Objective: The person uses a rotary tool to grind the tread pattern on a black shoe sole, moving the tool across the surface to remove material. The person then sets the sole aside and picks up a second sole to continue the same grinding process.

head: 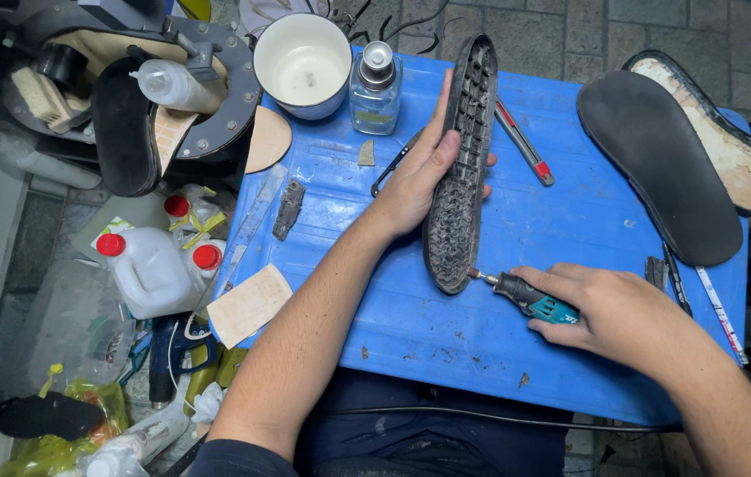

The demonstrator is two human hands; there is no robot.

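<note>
The left hand (pixel 424 177) has its grip closed around a dark rubber shoe sole (pixel 462 168). It stands the sole up on its edge on the blue worktop (pixel 481 336), with the bumpy tread facing the right side, so the edge is easy to reach. The thumb presses on the tread to keep the sole from tipping.

The right hand (pixel 609 309) has its grip clenched on a small grinding tool (pixel 530 299) that is black and teal. The tool's thin tip touches the near end of the sole, just beside the left grip.

Past the left grip stand a clear glass bottle (pixel 375 88) with a faded green label and a white bowl (pixel 302 62). A red and grey cutter knife (pixel 525 146) lies just beyond the sole. Far to the side of the right grip, two flat soles (pixel 667 168) rest in a pile. Off the worktop, well away from the left grip, white jugs with red caps (pixel 150 265) wait on the floor.
</note>
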